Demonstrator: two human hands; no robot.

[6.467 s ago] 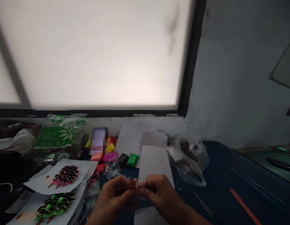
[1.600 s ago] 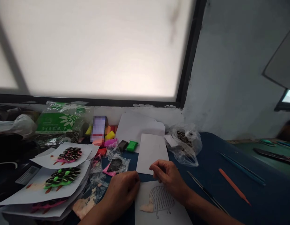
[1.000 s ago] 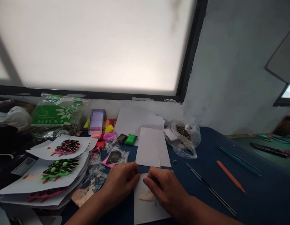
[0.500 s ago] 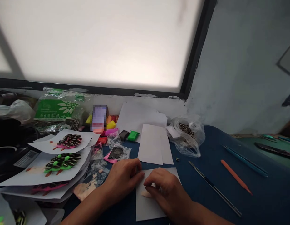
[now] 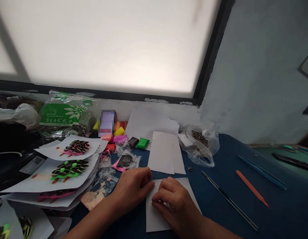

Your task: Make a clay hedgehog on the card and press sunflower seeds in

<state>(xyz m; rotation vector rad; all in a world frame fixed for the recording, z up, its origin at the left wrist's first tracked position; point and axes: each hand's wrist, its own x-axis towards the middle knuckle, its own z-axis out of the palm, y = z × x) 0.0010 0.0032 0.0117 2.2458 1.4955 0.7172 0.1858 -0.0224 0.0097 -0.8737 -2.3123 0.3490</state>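
A small white sheet of paper point(image 5: 157, 220) lies on the blue table in front of me. My right hand point(image 5: 177, 202) is over the sheet with thumb and fingers pinched together. A pale peach piece of modelling clay is mostly hidden under those fingertips. At the sheet's upper left corner rests my left hand point(image 5: 134, 184), its fingers curled and the thumb reaching onto the paper. What lies inside its curl is out of sight. Close by on the left is an opened bag of peach clay point(image 5: 95, 196).
Stacked sheets with seed-covered hedgehogs point(image 5: 69, 171) stand left. Behind are clay packets point(image 5: 143, 143), blank paper point(image 5: 161, 152), a phone point(image 5: 106, 122) and a seed bag point(image 5: 61, 113). Another bag of seeds point(image 5: 201, 142), a metal tool point(image 5: 229, 200), an orange tool point(image 5: 252, 189) and blue tweezers point(image 5: 262, 172) lie right.
My right fingers have closed over the peach clay, which showed beneath them before. The left hand keeps its place at the paper. The view has shifted slightly.
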